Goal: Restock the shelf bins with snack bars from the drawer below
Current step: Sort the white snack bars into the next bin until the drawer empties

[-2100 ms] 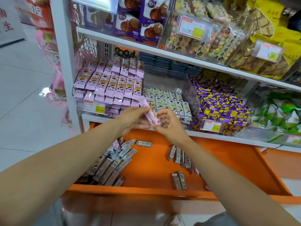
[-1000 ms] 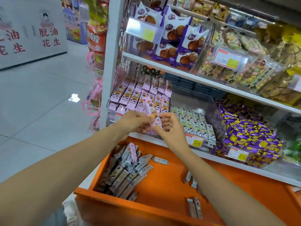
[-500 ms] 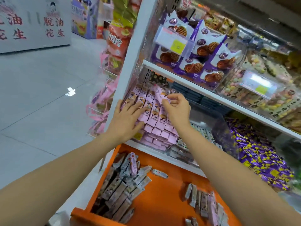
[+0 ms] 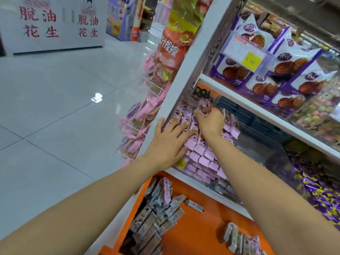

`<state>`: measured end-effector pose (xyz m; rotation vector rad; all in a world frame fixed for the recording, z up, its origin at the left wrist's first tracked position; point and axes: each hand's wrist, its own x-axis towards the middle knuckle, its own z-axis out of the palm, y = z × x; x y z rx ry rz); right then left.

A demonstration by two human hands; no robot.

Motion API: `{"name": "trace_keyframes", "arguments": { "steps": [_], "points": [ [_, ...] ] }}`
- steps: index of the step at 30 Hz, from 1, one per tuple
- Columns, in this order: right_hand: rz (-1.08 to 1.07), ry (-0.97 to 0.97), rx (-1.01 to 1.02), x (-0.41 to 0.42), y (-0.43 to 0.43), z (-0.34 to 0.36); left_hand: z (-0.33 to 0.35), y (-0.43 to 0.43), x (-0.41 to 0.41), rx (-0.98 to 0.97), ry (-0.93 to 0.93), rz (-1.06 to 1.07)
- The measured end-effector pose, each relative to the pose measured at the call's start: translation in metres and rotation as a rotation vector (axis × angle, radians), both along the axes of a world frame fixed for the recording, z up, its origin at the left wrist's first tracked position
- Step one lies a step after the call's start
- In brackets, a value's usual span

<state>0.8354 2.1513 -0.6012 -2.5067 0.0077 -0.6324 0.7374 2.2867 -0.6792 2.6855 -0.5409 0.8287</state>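
Pink-wrapped snack bars [image 4: 201, 151] fill a clear shelf bin [image 4: 244, 137] on the lower shelf. My left hand [image 4: 168, 142] lies flat with spread fingers on the front rows of bars, next to the white shelf upright. My right hand [image 4: 210, 122] is further back in the bin, its fingers curled round a pink bar [image 4: 200, 107] at the top of the stack. Below, the orange drawer [image 4: 198, 230] stands pulled out with a heap of grey-pink bars [image 4: 156, 214] at its left and a smaller group [image 4: 241, 240] nearer the right.
A white perforated shelf upright [image 4: 191, 70] stands just left of the bin. Purple waffle-cookie bags [image 4: 272, 70] sit on the shelf above, purple-yellow candies [image 4: 316, 183] in the bin to the right. Pink hanging packets [image 4: 141, 122] and grey tiled floor [image 4: 55, 107] lie to the left.
Both hands rose from in front of the bin into it. The left hand flattened on the stacked bars and the right carried its pink bar to the back rows. The view swung left.
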Motion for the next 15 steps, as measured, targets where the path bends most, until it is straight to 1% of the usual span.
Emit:
{"name": "trace_keyframes", "arguments": {
  "steps": [5, 9, 12, 15],
  "points": [
    [0.075, -0.010, 0.074, -0.009, -0.005, 0.002, 0.000, 0.002, -0.004, 0.006, 0.033, -0.003],
    [0.199, 0.005, 0.150, -0.027, -0.014, 0.005, 0.005, -0.002, -0.009, -0.020, 0.045, -0.021],
    [0.298, 0.033, 0.195, -0.051, -0.026, 0.009, 0.011, -0.008, -0.019, -0.043, 0.007, -0.051],
    [0.448, 0.080, 0.215, -0.084, -0.044, 0.013, 0.016, -0.016, -0.037, -0.027, -0.053, -0.134]
  ]
}}
